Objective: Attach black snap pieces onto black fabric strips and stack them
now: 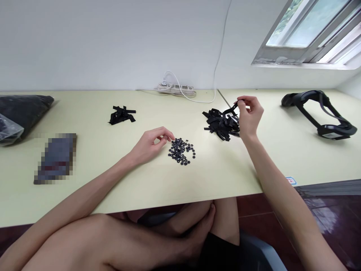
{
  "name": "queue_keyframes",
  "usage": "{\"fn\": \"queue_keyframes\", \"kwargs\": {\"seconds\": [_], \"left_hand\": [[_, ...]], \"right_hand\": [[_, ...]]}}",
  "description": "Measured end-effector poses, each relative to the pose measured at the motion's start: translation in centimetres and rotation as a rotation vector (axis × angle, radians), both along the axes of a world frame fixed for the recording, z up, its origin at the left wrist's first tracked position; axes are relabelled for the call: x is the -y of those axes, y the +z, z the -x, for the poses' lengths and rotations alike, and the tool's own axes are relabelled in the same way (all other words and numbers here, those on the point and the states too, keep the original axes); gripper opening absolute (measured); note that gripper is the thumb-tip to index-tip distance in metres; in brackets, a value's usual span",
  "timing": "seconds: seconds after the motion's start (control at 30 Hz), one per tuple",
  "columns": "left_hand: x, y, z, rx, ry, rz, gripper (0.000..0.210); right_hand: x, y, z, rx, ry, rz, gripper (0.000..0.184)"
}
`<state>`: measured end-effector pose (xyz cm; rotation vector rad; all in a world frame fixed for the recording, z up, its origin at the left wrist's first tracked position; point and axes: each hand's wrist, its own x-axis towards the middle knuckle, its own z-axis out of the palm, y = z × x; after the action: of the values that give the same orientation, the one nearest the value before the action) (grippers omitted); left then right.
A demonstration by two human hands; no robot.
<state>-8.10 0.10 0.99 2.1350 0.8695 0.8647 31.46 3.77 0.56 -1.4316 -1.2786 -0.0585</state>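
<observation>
Black strip (232, 109) is right of centre in the upper half of the frame, its upper end pinched between thumb and finger of the right hand (250, 116), over a strip pile (221, 125). Looks light, flat and bendy, probably fabric; unlikely to break, should flop if held far from the working end, so best taken near an end. Small black discs (178, 151) lie loose at frame centre; likely light, hard, a bit slippery, easy to scatter, best pinched by the rim with fingertips. Left hand (149, 146) is at their upper-left edge, thumb and index close together; can't tell if a disc is between them. Smaller strip heap (121, 116) upper left of centre, power strip (177, 89) top centre, headset (335, 131) far right.
</observation>
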Motion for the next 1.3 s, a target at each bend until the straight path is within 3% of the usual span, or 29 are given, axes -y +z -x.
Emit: {"fn": "queue_keyframes", "kwargs": {"seconds": [0.1,0.27,0.43,0.53,0.67,0.9,1.03,1.17,1.3], "left_hand": [[0.0,0.0,0.0,0.009,0.003,0.001,0.026],[0.4,0.3,-0.4,0.09,0.05,0.01,0.019],[0.5,0.4,-0.6,0.207,0.049,-0.005,0.019],[0.4,0.2,-0.6,0.225,0.089,-0.017,0.031],[0.4,0.2,-0.6,0.205,0.167,0.001,0.034],[-0.1,0.2,-0.1,0.081,0.128,-0.038,0.014],[-0.3,0.1,-0.1,0.1,0.077,-0.09,0.02],[0.2,0.6,-0.4,0.057,0.077,-0.075,0.032],[0.5,0.8,-0.4,0.027,0.089,0.014,0.019]], "right_hand": [[0.8,0.0,2.9,-0.061,0.153,-0.034,0.021],[3.3,0.0,9.2,-0.335,0.594,0.139,0.022],[4.9,0.8,15.4,-0.445,0.82,0.286,0.02],[5.0,1.0,17.7,-0.499,0.886,0.271,0.018],[5.3,0.5,18.4,-0.499,0.893,0.277,0.014],[5.0,-0.3,17.0,-0.471,0.858,0.304,0.011],[5.2,0.1,17.0,-0.535,0.866,0.397,0.02],[5.7,0.4,17.4,-0.508,0.915,0.438,0.015],[5.7,0.4,17.4,-0.421,0.923,0.442,0.015]]}}
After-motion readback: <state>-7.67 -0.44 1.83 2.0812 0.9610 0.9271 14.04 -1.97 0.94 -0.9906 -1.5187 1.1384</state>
